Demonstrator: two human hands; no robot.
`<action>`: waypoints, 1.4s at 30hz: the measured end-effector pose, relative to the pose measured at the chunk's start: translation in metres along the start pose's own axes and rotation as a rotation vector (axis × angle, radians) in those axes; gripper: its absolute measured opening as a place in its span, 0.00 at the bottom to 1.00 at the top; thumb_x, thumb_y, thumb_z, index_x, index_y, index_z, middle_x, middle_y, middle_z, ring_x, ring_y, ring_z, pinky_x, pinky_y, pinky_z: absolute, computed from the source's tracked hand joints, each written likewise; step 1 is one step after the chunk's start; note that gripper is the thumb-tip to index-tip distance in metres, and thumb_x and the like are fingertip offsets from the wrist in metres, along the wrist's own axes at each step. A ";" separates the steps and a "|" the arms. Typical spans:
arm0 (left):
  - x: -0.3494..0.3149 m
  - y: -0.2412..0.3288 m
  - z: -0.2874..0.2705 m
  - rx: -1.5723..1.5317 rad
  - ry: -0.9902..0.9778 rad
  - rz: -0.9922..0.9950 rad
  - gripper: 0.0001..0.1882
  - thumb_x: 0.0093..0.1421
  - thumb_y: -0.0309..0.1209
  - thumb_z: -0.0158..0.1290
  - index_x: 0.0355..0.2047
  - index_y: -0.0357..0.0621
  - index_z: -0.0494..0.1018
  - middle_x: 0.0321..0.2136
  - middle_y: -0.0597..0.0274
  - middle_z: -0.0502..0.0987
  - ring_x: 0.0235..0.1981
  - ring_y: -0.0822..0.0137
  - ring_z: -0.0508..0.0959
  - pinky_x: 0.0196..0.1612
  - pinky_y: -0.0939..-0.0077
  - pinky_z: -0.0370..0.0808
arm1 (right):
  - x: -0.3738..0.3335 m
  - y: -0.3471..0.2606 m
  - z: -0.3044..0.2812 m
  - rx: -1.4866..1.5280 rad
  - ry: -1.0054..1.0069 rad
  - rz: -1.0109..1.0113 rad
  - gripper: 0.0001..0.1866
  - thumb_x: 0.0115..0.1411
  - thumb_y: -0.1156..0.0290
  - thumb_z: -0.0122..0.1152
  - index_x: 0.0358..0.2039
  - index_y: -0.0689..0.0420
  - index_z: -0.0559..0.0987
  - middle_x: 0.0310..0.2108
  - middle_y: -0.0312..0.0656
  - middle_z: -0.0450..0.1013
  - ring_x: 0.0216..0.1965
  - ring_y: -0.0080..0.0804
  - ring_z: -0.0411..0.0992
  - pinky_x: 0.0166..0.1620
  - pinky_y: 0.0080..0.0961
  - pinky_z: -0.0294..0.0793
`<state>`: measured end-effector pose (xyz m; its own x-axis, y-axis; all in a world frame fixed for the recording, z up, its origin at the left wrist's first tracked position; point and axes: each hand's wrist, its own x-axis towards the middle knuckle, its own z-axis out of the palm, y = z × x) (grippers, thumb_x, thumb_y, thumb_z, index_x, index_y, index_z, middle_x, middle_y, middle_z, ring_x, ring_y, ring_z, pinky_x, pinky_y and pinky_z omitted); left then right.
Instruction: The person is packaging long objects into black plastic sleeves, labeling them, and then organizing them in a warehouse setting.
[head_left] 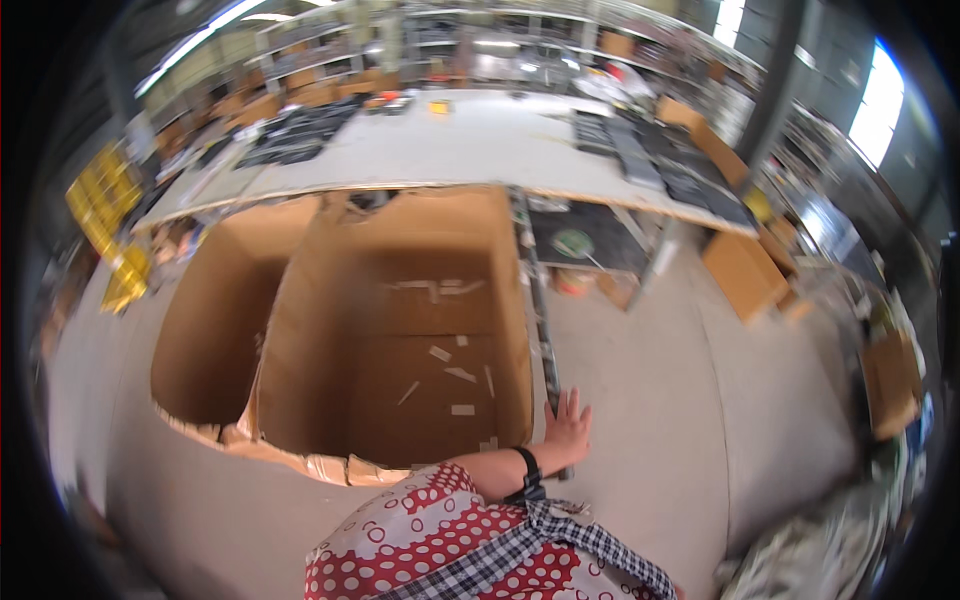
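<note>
My left hand point(568, 432) reaches across in front of me with its fingers spread. It lies over the near end of a dark metal bar point(540, 330), apparently touching it and not gripping it. A black watch or band point(527, 472) circles that wrist. The bar runs along the right side of a large, open cardboard box point(400, 235). Small white paper scraps point(462, 410) lie on the bottom of the box. A second open cardboard compartment or box point(215, 290) adjoins it on the left. My right hand is not in view.
Beyond the boxes stands a wide white table point(450, 140) with stacks of dark flat pieces point(300, 130) and a small yellow item point(438, 107). A yellow rack point(110, 220) is at left. Cartons point(745, 270) and pale bundled material point(815, 550) sit at right.
</note>
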<state>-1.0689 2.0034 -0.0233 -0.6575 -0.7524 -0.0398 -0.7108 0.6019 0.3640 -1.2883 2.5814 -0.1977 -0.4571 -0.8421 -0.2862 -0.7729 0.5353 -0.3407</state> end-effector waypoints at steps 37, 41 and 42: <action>-0.215 -0.094 0.049 -0.127 0.009 -0.770 0.17 0.55 0.36 0.49 0.46 0.62 0.71 0.54 0.56 0.63 0.56 0.54 0.64 0.56 0.62 0.65 | 0.598 -0.644 -0.069 -0.278 -0.132 -1.341 0.32 0.38 0.82 0.61 0.47 0.48 0.65 0.61 0.52 0.43 0.65 0.63 0.34 0.65 0.51 0.39; -0.230 -0.140 0.026 0.080 0.081 -0.642 0.15 0.51 0.31 0.50 0.40 0.62 0.73 0.53 0.59 0.64 0.55 0.57 0.65 0.54 0.63 0.66 | 0.603 -0.703 -0.036 -0.262 -0.061 -1.387 0.33 0.36 0.79 0.64 0.45 0.48 0.65 0.60 0.52 0.45 0.64 0.65 0.35 0.64 0.53 0.40; -0.235 -0.154 0.018 0.114 0.076 -0.635 0.15 0.50 0.31 0.50 0.40 0.62 0.73 0.53 0.60 0.64 0.55 0.57 0.65 0.54 0.62 0.66 | 0.604 -0.717 -0.024 -0.267 -0.012 -1.409 0.35 0.33 0.77 0.68 0.44 0.48 0.64 0.59 0.52 0.45 0.64 0.66 0.35 0.64 0.52 0.41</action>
<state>-0.8091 2.0922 -0.0866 -0.0836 -0.9856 -0.1468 -0.9803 0.0549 0.1897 -1.0206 1.6875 -0.1050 0.7483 -0.6495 0.1349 -0.6290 -0.7593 -0.1667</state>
